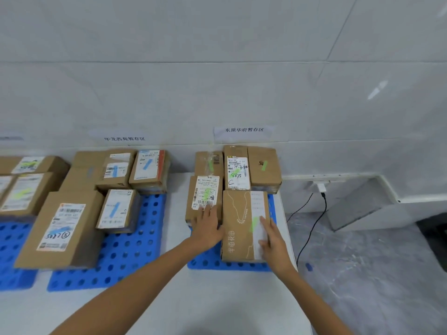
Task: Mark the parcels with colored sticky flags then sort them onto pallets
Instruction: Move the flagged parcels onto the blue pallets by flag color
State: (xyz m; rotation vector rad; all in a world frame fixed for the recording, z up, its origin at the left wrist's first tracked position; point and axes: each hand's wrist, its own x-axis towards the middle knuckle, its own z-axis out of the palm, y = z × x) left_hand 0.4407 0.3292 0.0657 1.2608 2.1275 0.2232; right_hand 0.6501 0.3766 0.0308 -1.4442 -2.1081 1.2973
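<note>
left hand (207,224): flat on white-labelled brown cardboard parcel (205,189)
right hand (272,238): I see it flat on green-flagged brown carton (238,213), 3 o'clock side

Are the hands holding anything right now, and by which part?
Nothing is gripped. The left hand lies flat on the near end of the labelled parcel; the right hand rests, fingers straight, along the right edge of the front parcel.
</note>
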